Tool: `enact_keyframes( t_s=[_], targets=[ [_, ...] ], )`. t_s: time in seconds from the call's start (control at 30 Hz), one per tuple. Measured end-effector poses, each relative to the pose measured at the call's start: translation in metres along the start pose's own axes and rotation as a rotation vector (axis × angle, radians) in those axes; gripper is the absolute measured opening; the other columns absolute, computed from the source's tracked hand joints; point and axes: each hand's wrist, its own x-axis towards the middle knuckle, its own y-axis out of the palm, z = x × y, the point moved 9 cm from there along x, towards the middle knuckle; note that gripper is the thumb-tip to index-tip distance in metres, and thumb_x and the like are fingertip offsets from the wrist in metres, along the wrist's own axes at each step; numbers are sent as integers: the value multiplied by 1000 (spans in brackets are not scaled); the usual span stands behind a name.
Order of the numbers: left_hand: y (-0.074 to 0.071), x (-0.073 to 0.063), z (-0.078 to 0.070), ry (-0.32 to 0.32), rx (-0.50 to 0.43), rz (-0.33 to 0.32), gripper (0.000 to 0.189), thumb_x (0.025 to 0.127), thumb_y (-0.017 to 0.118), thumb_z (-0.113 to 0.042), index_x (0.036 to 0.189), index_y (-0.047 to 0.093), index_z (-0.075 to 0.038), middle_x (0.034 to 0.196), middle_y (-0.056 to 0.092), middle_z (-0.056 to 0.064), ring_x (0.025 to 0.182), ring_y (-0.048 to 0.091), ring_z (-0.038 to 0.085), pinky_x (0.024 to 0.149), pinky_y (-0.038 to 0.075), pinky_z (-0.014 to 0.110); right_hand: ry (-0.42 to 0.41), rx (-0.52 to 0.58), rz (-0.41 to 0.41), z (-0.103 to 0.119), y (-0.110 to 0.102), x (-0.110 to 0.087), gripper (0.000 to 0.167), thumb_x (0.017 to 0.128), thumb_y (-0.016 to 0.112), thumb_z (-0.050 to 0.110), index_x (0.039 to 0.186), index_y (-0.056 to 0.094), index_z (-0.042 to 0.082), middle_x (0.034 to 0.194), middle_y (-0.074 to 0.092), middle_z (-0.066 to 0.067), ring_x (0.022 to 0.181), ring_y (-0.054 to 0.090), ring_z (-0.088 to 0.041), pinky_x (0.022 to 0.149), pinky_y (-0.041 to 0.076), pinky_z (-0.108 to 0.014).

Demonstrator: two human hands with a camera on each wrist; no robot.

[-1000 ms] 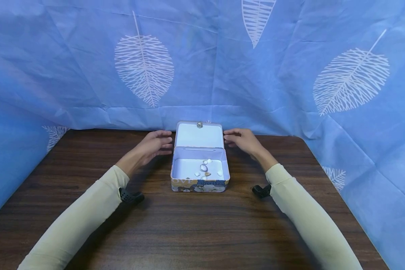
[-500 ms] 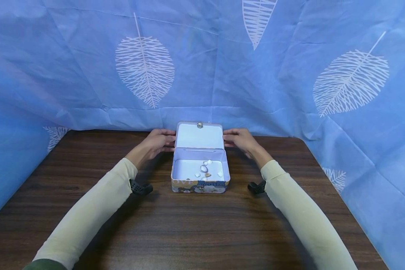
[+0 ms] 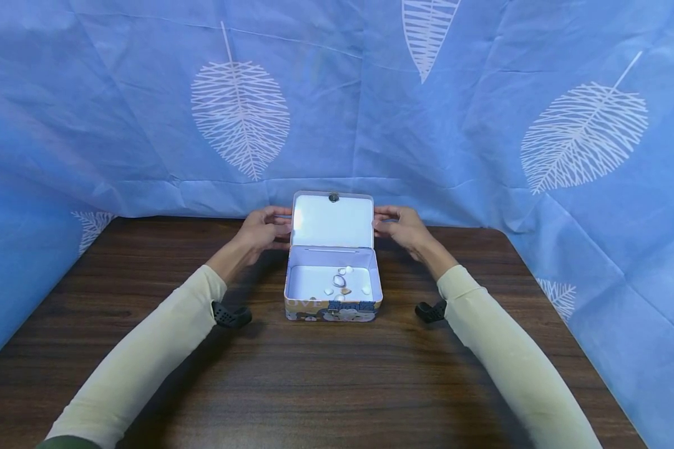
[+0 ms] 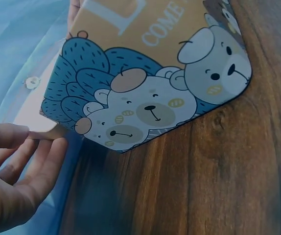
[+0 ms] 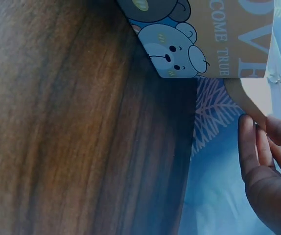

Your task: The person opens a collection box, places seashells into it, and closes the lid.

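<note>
A printed tin box (image 3: 332, 311) stands at the table's far side with its hinged lid (image 3: 332, 221) tilted up behind it. Several small shells (image 3: 339, 281) lie on its white floor. My left hand (image 3: 261, 231) holds the lid's left edge; in the left wrist view the thumb is on the inner face and the fingers are behind. On the opposite edge, my right hand (image 3: 407, 232) pinches the lid (image 5: 255, 95) between thumb and fingers. Cartoon bears cover the box's sides (image 4: 150, 110). Fingertips behind the lid are partly hidden in the head view.
The dark wooden table (image 3: 337, 386) ends just behind the box. A blue cloth with white leaf prints (image 3: 326, 125) hangs at the back and along both sides. Black wrist straps (image 3: 231, 316) sit at the cuffs of the pale sleeves.
Both hands have come inward from beside the box onto the lid's edges. The lid has since swung upward a little, its top edge now higher. The box and shells have stayed put.
</note>
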Motion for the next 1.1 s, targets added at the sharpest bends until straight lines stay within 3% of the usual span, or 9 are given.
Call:
enact_keyframes(
  t_s=[0.17,0.3,0.4,0.53,0.77,0.9,1.1],
  targets=[
    [-3,-6,-5,40,17,-27,52,112,65,0,163,59,-6,148,66,23,103,77,20,98,71,44,-63,-29,-19,10,-3,-4,50,113,64,1,162,54,-6,142,59,-23,107,71,-12,115,63,-50],
    [-6,-10,-8,70,18,-59,49,111,69,-3,159,64,-9,145,69,20,103,79,20,108,67,54,-108,-53,-31,18,-4,-8,49,113,64,2,161,53,-5,143,59,-23,110,71,-16,117,60,-57],
    [-8,-12,-10,101,9,-80,47,110,70,-3,157,66,-9,144,70,20,102,79,18,107,67,54,-140,-65,-37,23,-4,-11,50,113,64,3,161,52,-5,144,59,-22,116,71,-21,116,60,-57],
    [-8,-14,-12,156,-25,-91,47,108,72,0,155,67,-5,141,73,20,99,79,13,100,70,46,-187,-61,-50,29,-6,-16,48,113,64,2,158,52,-5,142,59,-22,116,70,-23,109,65,-45],
    [-8,-16,-14,214,-85,-119,45,106,76,1,151,70,-2,119,77,0,98,79,10,89,72,32,-267,-60,-104,37,-10,-23,44,110,67,0,152,57,-6,139,63,-25,111,69,-21,102,66,-33],
    [-7,-16,-15,224,-130,-132,42,107,75,0,148,71,2,126,77,0,100,79,9,89,71,31,-315,-97,-139,39,-12,-25,43,109,69,2,150,59,-6,139,66,-27,115,70,-29,92,60,-16],
    [-6,-15,-14,256,-188,-129,39,107,75,0,146,71,6,135,78,4,99,82,10,94,71,35,-377,-133,-153,42,-14,-31,41,109,70,1,148,60,-5,139,67,-26,121,70,-39,92,58,-16]
  ],
)
